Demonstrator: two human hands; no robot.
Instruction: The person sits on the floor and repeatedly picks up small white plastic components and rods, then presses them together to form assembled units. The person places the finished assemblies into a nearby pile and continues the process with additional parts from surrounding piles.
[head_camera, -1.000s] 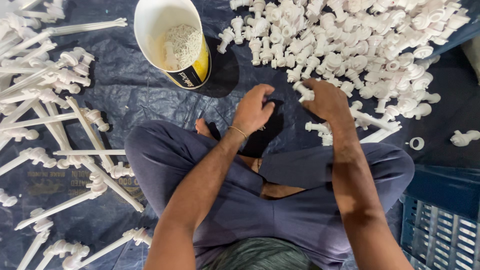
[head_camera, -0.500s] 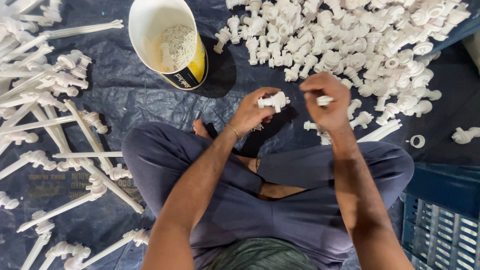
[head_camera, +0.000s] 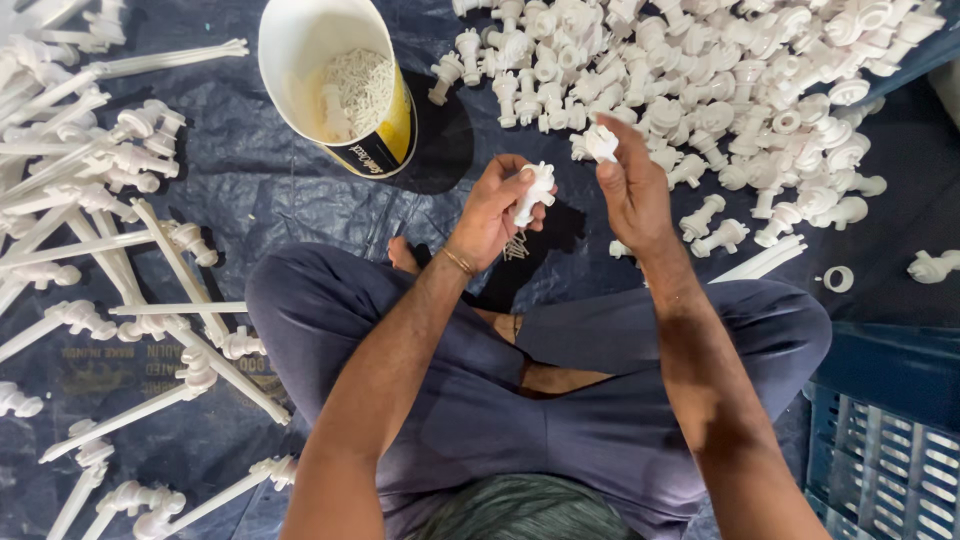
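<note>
Right now the left hand (head_camera: 490, 215) is closed around one white plastic fitting (head_camera: 535, 192), held upright above the crossed legs, its top poking out past the fingers. Just beside it, the right hand (head_camera: 632, 190) pinches a second, smaller white piece (head_camera: 600, 143) at the fingertips, the two parts near each other but apart. Below the left hand lies a small cluster of thin metal pins (head_camera: 516, 246) on the dark tarp (head_camera: 250, 190). Further out: one white bucket (head_camera: 335, 85) upper left, a heap of white fittings (head_camera: 760, 90) too many to count, long white rods (head_camera: 90, 250) fanned out left, one loose ring (head_camera: 838, 279), one blue crate (head_camera: 880, 470) at right.
</note>
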